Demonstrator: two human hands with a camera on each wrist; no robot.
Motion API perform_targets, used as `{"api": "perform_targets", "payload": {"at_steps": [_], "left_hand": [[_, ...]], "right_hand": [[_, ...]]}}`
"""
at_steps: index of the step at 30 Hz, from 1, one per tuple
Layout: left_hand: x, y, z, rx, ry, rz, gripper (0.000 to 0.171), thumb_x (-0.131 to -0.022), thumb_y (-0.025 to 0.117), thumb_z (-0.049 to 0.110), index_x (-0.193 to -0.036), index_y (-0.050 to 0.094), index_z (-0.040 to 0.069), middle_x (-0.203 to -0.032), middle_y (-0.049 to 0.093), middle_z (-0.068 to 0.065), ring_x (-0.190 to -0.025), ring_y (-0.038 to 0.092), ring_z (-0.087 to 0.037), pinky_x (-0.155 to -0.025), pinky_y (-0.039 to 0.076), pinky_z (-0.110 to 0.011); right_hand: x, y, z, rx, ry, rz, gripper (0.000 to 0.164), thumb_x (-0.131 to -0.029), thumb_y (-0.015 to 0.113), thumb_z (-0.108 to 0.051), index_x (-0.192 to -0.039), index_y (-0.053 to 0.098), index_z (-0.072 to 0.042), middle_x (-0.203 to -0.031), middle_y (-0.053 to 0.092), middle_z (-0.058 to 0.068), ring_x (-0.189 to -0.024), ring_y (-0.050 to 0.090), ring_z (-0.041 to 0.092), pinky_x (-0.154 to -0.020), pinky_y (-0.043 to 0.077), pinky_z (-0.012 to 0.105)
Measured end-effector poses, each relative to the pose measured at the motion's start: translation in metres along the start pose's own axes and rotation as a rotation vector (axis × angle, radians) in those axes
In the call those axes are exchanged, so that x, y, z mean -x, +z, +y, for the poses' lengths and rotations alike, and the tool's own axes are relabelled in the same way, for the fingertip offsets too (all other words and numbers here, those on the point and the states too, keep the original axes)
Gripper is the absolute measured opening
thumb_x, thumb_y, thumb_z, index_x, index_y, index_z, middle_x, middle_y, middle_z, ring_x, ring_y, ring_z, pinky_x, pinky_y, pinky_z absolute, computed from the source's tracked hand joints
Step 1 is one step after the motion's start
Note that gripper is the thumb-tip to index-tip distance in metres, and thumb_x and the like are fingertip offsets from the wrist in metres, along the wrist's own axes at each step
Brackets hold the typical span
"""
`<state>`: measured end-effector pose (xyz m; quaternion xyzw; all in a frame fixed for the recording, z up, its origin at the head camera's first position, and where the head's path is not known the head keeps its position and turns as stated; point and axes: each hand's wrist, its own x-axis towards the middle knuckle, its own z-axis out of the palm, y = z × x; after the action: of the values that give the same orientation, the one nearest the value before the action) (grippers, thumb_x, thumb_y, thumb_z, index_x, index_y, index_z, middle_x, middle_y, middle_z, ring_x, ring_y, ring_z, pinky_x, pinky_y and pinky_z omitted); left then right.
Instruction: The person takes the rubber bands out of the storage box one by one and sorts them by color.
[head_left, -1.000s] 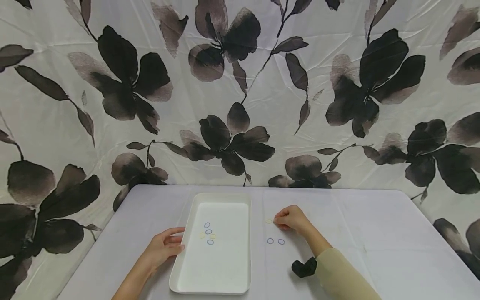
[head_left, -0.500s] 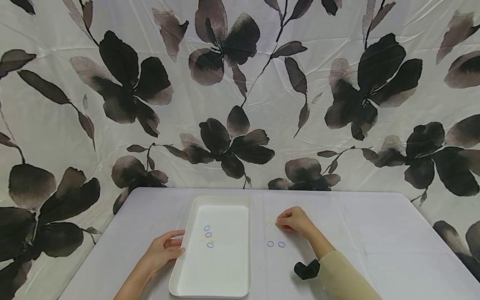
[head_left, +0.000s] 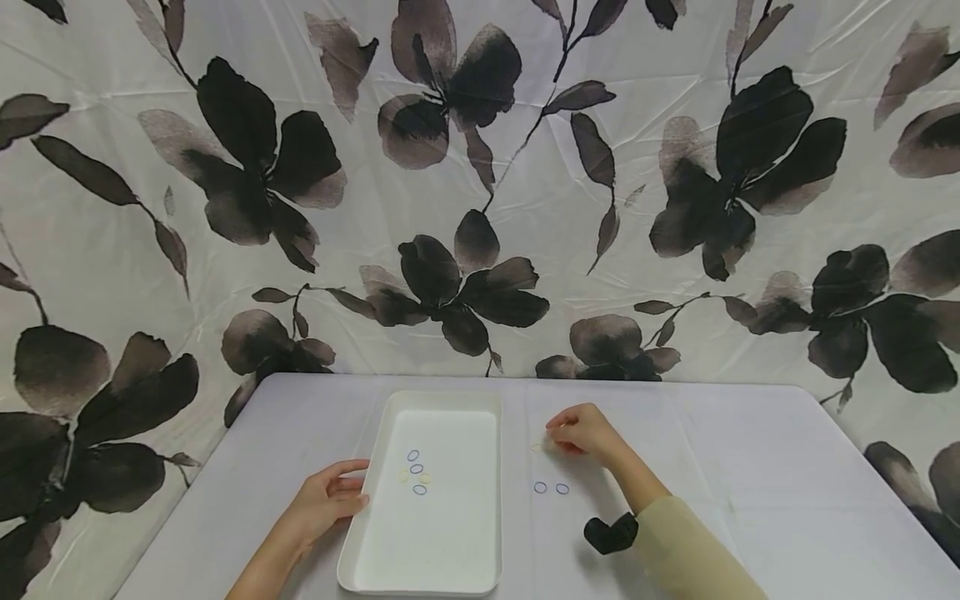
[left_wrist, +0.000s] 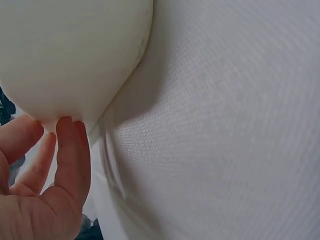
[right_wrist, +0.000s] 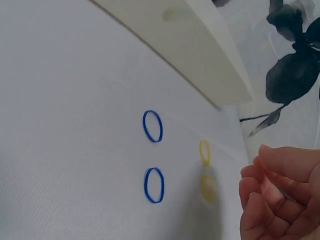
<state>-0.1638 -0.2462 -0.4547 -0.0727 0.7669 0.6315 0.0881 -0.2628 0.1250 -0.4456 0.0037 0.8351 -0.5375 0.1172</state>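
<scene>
My left hand (head_left: 322,502) touches the left side of a white tray (head_left: 491,533). In the left wrist view its fingertips rest against the tray's outer wall (left_wrist: 75,65). My right hand (head_left: 588,433) hovers just over the cloth to the right of the tray, fingers loosely bent, nothing visible between them. Below those fingers, the right wrist view shows a yellow rubber band (right_wrist: 205,152) and another yellow rubber band (right_wrist: 207,188) lying close together. Beside them lie two blue rubber bands, one nearer the tray (right_wrist: 153,126) and one farther from it (right_wrist: 154,185).
Inside the tray's upper left part lie several small bands, among them a blue band (head_left: 420,490) and a yellow band (head_left: 425,479). A black object (head_left: 611,533) is at the right wrist beside the sleeve. A floral cloth (head_left: 465,167) hangs behind the table (head_left: 750,467).
My right hand has lifted a little from beside the yellow bands, its fingers higher than before. The left hand, the tray and the bands keep their places.
</scene>
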Motion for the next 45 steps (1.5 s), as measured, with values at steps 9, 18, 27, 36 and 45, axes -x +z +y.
{"api": "perform_targets", "payload": {"at_steps": [9, 18, 27, 36, 45], "left_hand": [[-0.003, 0.001, 0.001, -0.007, 0.003, -0.001, 0.057, -0.078, 0.064, -0.011, -0.131, 0.042, -0.01, -0.107, 0.059, -0.021, -0.09, 0.062, -0.024, -0.073, 0.054, -0.037], [-0.004, 0.002, 0.002, -0.02, -0.01, 0.029, 0.055, -0.078, 0.064, -0.011, -0.129, 0.045, -0.007, -0.107, 0.059, -0.02, -0.09, 0.062, -0.025, -0.072, 0.054, -0.038], [-0.003, 0.002, 0.003, -0.022, -0.008, 0.025, 0.055, -0.078, 0.064, -0.011, -0.13, 0.045, -0.008, -0.108, 0.058, -0.021, -0.091, 0.062, -0.025, -0.072, 0.054, -0.037], [-0.003, 0.002, -0.001, -0.026, -0.016, 0.035, 0.055, -0.078, 0.064, -0.011, -0.129, 0.045, -0.008, -0.108, 0.059, -0.021, -0.091, 0.062, -0.025, -0.072, 0.054, -0.038], [-0.001, 0.001, 0.0, -0.008, -0.01, 0.015, 0.056, -0.078, 0.064, -0.011, -0.13, 0.044, -0.008, -0.107, 0.058, -0.021, -0.091, 0.062, -0.024, -0.072, 0.054, -0.037]], "right_hand": [[-0.002, 0.005, -0.016, -0.036, 0.002, 0.001, 0.013, -0.084, 0.066, -0.004, -0.094, 0.068, 0.004, -0.071, 0.061, 0.005, -0.057, 0.053, 0.013, -0.053, 0.047, 0.023], [-0.001, 0.021, -0.034, -0.046, 0.001, -0.034, 0.012, -0.084, 0.067, -0.006, -0.093, 0.069, 0.002, -0.071, 0.062, 0.005, -0.057, 0.053, 0.014, -0.051, 0.046, 0.023], [0.001, 0.039, -0.05, -0.062, -0.034, -0.086, 0.011, -0.082, 0.068, -0.002, -0.091, 0.069, 0.003, -0.068, 0.06, 0.004, -0.055, 0.051, 0.013, -0.05, 0.045, 0.022], [-0.001, 0.059, -0.057, -0.061, -0.058, -0.137, 0.011, -0.081, 0.07, -0.005, -0.091, 0.069, 0.001, -0.072, 0.063, 0.003, -0.059, 0.055, 0.013, -0.056, 0.05, 0.024], [0.001, 0.083, -0.062, -0.065, -0.075, -0.177, 0.012, -0.079, 0.072, -0.004, -0.089, 0.069, 0.001, -0.066, 0.059, 0.0, -0.055, 0.054, 0.01, -0.056, 0.05, 0.023]]}}
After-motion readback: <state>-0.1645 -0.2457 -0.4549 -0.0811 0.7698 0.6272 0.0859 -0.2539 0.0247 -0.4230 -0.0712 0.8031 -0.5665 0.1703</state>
